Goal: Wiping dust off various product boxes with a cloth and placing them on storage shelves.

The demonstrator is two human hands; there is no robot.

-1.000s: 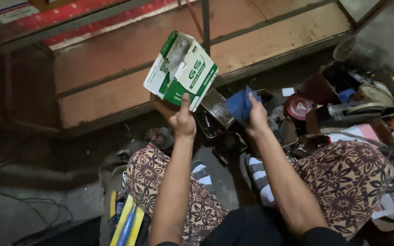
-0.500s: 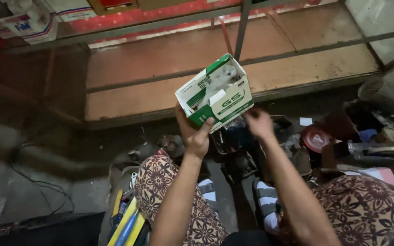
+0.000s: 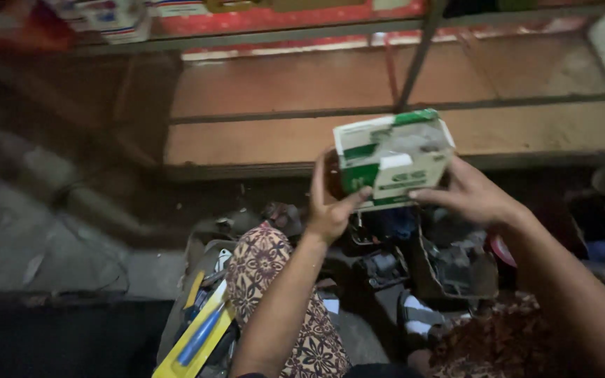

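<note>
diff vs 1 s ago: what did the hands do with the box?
The right hand let go of the blue thing it held and came onto the green-and-white box. The box turned from tilted to nearly level. The left hand kept its grip from below; the person stayed seated over the clutter.

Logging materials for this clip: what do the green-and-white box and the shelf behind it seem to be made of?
Green-and-white box: looks like thin printed cardboard, matte, with creased edges and a clear film window, probably plastic. Both hands hold it, left hand and right hand. Shelf: seemingly wooden boards, reddish-brown and dull, with plank seams showing.
</note>
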